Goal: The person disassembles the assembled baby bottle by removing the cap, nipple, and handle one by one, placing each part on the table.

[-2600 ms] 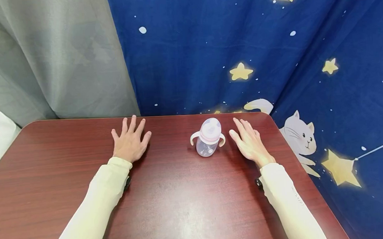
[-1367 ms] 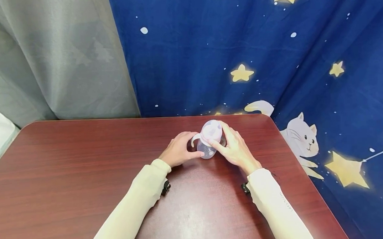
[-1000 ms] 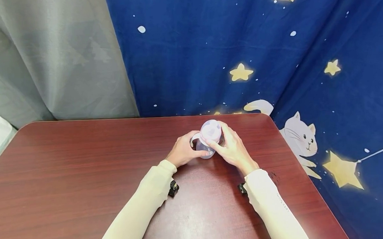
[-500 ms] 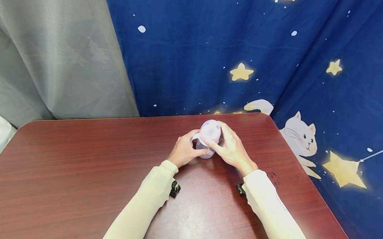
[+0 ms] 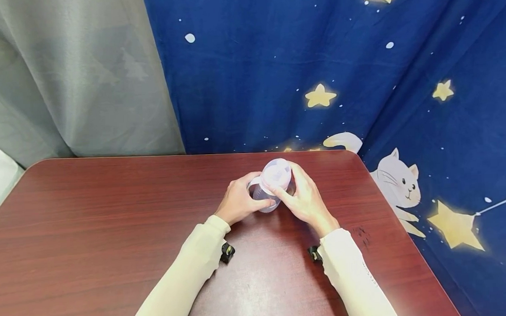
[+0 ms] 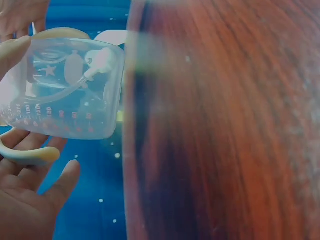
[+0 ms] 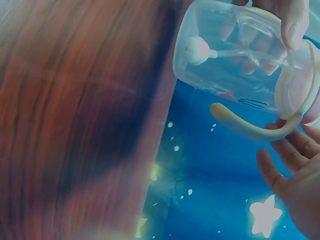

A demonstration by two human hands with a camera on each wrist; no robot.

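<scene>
Baby bottle (image 6: 70, 90) is held near the far edge of the table (image 5: 91, 240), before a star-printed blue curtain (image 5: 249, 73), the left hand (image 5: 239, 199) curled partway round its left side and handle (image 5: 254, 181), the right hand (image 5: 306, 196) gripping the pale lid (image 5: 277, 171) between thumb and fingers.

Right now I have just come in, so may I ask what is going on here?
A person holds a clear baby bottle with both hands. The left hand grips the body, and the right hand grips around the pale cap, which is on. They work near the far edge of the table; whether the base touches it, I cannot tell.
</scene>
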